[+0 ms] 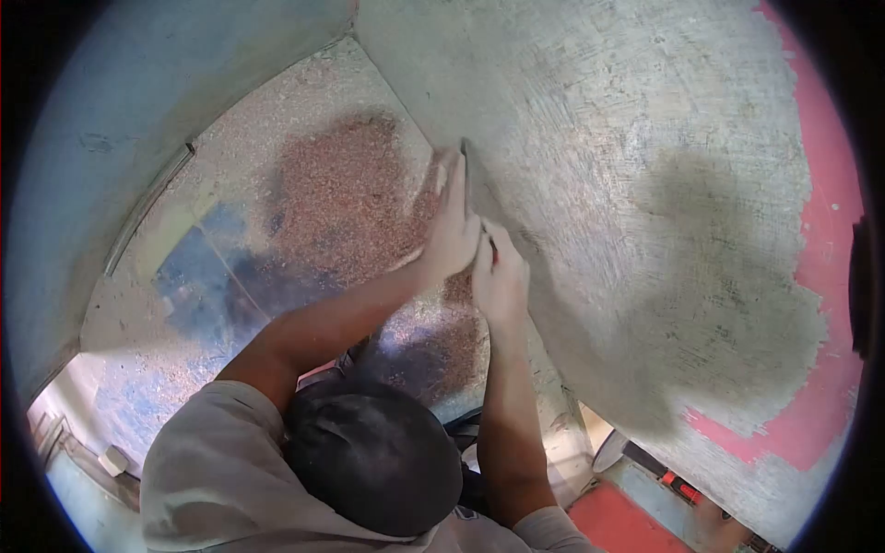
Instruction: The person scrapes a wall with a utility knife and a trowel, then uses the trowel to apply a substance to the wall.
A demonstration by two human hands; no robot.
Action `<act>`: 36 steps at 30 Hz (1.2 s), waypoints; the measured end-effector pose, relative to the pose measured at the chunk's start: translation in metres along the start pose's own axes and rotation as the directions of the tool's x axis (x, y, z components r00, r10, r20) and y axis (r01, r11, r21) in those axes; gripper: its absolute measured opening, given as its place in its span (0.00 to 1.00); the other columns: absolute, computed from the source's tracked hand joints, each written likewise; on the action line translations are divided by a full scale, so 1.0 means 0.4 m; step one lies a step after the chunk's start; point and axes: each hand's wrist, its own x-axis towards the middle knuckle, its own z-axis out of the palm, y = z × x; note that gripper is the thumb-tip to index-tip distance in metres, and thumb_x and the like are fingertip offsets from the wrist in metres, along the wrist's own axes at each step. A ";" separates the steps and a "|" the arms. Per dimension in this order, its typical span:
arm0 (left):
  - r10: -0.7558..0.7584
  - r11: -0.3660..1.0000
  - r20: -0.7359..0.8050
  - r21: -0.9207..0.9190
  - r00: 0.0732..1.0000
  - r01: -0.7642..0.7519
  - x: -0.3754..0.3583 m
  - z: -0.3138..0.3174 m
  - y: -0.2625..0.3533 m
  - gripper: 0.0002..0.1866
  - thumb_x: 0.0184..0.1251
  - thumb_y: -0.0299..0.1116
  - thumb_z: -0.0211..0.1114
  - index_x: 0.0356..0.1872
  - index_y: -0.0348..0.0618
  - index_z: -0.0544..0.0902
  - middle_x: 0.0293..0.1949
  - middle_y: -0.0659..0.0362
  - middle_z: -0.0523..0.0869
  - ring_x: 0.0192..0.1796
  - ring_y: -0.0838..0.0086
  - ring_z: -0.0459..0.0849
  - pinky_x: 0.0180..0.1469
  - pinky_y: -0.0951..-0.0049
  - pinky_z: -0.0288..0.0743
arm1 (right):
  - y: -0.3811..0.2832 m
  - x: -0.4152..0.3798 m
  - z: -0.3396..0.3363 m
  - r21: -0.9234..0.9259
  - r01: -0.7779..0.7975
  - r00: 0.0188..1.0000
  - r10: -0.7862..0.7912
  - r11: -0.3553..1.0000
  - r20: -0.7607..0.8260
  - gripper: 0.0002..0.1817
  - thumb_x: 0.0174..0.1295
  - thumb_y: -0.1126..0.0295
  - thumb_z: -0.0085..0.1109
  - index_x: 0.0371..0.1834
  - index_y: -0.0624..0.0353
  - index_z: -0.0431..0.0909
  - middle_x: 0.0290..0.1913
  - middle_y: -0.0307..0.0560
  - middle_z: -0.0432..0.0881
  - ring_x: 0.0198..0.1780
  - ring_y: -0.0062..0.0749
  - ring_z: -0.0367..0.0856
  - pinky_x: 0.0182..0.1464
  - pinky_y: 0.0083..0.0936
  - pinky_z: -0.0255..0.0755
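My left hand reaches up to the foot of the scraped wall, its fingers stretched out and lying along a thin dark blade. This blade, seen nearly edge-on, stands against the wall beside the fingertips. Just below and to the right, my right hand is closed around a handle with a bit of red showing. Blade and handle look like parts of one scraper, though the hands hide where they join. Whitish dust coats both hands and forearms.
Reddish flakes cover much of the floor on the left. Pink paint borders the wall's right side. A black cap fills the lower middle. A red-and-black tool lies at lower right. A metal strip runs along the left wall.
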 end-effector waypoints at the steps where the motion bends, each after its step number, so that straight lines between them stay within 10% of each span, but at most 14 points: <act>1: 0.033 0.999 0.028 0.012 0.999 -0.034 -0.039 0.028 0.013 0.49 0.62 0.16 0.48 0.86 0.38 0.41 0.87 0.41 0.42 0.88 0.48 0.43 0.85 0.63 0.47 | 0.026 -0.044 -0.014 0.028 0.016 0.999 -0.015 0.999 -0.042 0.15 0.76 0.71 0.53 0.62 0.58 0.82 0.53 0.64 0.87 0.54 0.63 0.86 0.57 0.42 0.79; 5: -0.018 0.999 0.153 0.046 0.988 0.011 -0.185 0.130 -0.031 0.47 0.64 0.16 0.48 0.86 0.39 0.41 0.86 0.39 0.42 0.87 0.47 0.45 0.83 0.62 0.54 | 0.118 -0.182 -0.050 0.069 -0.199 0.980 0.198 0.978 0.029 0.19 0.77 0.63 0.52 0.63 0.58 0.83 0.58 0.64 0.86 0.61 0.61 0.84 0.63 0.45 0.76; 11: -0.182 0.983 -0.061 -0.034 0.981 0.180 -0.014 0.046 -0.179 0.44 0.67 0.18 0.50 0.85 0.38 0.47 0.84 0.38 0.53 0.83 0.43 0.57 0.83 0.57 0.54 | 0.082 0.040 0.091 -0.080 -0.030 0.991 0.040 0.996 0.127 0.18 0.77 0.63 0.52 0.61 0.58 0.84 0.55 0.65 0.87 0.57 0.63 0.85 0.61 0.49 0.76; 16: 0.172 0.945 -0.102 0.299 0.980 -0.134 -0.086 0.090 -0.129 0.46 0.65 0.18 0.50 0.86 0.43 0.48 0.84 0.40 0.55 0.80 0.50 0.67 0.76 0.59 0.68 | 0.113 -0.054 0.067 -0.064 -0.008 1.000 0.007 0.998 -0.018 0.14 0.76 0.64 0.53 0.58 0.56 0.83 0.48 0.67 0.86 0.53 0.69 0.84 0.53 0.53 0.76; 19: -0.205 0.967 -0.052 -0.163 0.977 0.194 -0.058 0.069 -0.094 0.46 0.63 0.16 0.49 0.86 0.40 0.49 0.84 0.41 0.54 0.85 0.50 0.55 0.85 0.61 0.50 | 0.093 -0.032 0.059 -0.135 -0.074 0.996 0.081 0.988 0.045 0.14 0.77 0.65 0.53 0.58 0.55 0.82 0.47 0.67 0.86 0.53 0.69 0.84 0.53 0.53 0.76; 24: 0.176 0.929 -0.176 0.355 0.969 -0.104 -0.051 0.080 -0.143 0.46 0.69 0.21 0.51 0.87 0.49 0.43 0.84 0.39 0.55 0.70 0.37 0.75 0.69 0.50 0.73 | 0.096 -0.023 0.049 -0.019 0.011 0.999 -0.010 1.000 0.050 0.13 0.77 0.65 0.53 0.58 0.53 0.82 0.48 0.67 0.86 0.53 0.69 0.83 0.52 0.54 0.76; 28: -0.176 0.984 0.008 0.017 0.984 0.176 -0.032 0.035 -0.128 0.45 0.69 0.21 0.51 0.86 0.41 0.43 0.86 0.41 0.48 0.83 0.41 0.57 0.81 0.55 0.58 | 0.082 -0.017 0.074 -0.104 -0.051 0.998 0.055 0.993 0.032 0.13 0.77 0.65 0.54 0.58 0.52 0.82 0.49 0.66 0.86 0.53 0.67 0.84 0.53 0.52 0.77; 36: -0.019 1.000 -0.013 0.008 1.000 0.019 -0.137 0.115 -0.042 0.46 0.64 0.16 0.46 0.86 0.42 0.45 0.85 0.41 0.54 0.85 0.45 0.54 0.84 0.59 0.53 | 0.084 -0.088 -0.003 -0.014 0.014 0.999 -0.014 1.000 -0.034 0.13 0.77 0.67 0.54 0.58 0.56 0.82 0.49 0.66 0.86 0.51 0.68 0.85 0.51 0.48 0.78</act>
